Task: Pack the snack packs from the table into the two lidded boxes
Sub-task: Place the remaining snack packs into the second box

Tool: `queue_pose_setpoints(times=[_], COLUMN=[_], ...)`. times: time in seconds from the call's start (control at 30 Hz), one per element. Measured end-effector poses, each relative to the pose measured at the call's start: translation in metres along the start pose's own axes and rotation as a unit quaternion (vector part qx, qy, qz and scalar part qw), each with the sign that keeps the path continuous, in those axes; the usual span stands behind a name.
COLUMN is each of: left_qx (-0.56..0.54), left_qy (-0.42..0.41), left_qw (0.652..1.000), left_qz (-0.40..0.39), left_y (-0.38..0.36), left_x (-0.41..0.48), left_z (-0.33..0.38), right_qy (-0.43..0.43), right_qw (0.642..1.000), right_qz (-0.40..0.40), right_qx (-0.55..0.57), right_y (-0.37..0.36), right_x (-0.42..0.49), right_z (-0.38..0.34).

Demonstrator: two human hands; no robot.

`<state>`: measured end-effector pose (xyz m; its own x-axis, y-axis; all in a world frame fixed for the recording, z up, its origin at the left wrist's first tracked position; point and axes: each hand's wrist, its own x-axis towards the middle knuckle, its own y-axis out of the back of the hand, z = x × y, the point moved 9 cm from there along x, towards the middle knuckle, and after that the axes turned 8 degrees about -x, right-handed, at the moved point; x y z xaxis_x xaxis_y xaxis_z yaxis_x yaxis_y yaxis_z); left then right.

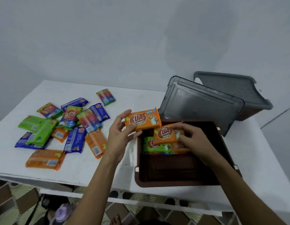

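My left hand [120,133] grips an orange snack pack [143,119] just above the left rim of the open brown box [176,181]. Inside the box, my right hand [192,139] holds a second orange pack [165,133] over a green pack [154,146] and another orange one lying at the far end. Several loose snack packs [63,127] in orange, green, blue and rainbow colours lie scattered on the left half of the white table [92,168].
A grey lid [199,104] leans against the far side of the brown box. Behind it stands a second box with its grey lid [230,88] on. The table's front edge runs close to me, with patterned floor below.
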<state>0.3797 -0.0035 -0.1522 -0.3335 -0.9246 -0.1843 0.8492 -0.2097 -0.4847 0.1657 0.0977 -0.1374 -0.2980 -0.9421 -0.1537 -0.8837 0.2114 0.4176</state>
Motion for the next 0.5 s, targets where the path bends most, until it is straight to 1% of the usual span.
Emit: queue_pose_setpoints(times=[0.13,0.2,0.27,0.33,0.43,0.5], left_qx=[0.058,0.076,0.086,0.099,0.13,0.146], left_qy=[-0.025,-0.031,-0.032,-0.038,-0.058,-0.062], left_qw=[0.998,0.997,0.996,0.994,0.99,0.987], left_qz=[0.008,0.008,0.003,-0.003,-0.01,-0.016], left_y=[-0.005,-0.005,-0.006,-0.007,-0.01,-0.013], left_x=[-0.001,-0.001,-0.001,-0.002,-0.005,-0.007], left_z=[-0.003,-0.002,-0.002,-0.002,0.002,0.004], right_qy=[-0.04,-0.041,-0.024,-0.01,0.016,0.046], right_qw=[0.993,0.989,0.977,0.953,0.934,0.92], right_qz=[-0.108,-0.132,-0.131,-0.111,-0.104,-0.071], right_qx=[0.009,-0.043,-0.165,-0.281,-0.342,-0.383], right_y=[-0.039,-0.048,-0.046,-0.043,-0.049,-0.041], right_x=[0.019,0.025,0.028,0.028,0.023,0.021], right_z=[0.025,0.034,0.04,0.042,0.036,0.026])
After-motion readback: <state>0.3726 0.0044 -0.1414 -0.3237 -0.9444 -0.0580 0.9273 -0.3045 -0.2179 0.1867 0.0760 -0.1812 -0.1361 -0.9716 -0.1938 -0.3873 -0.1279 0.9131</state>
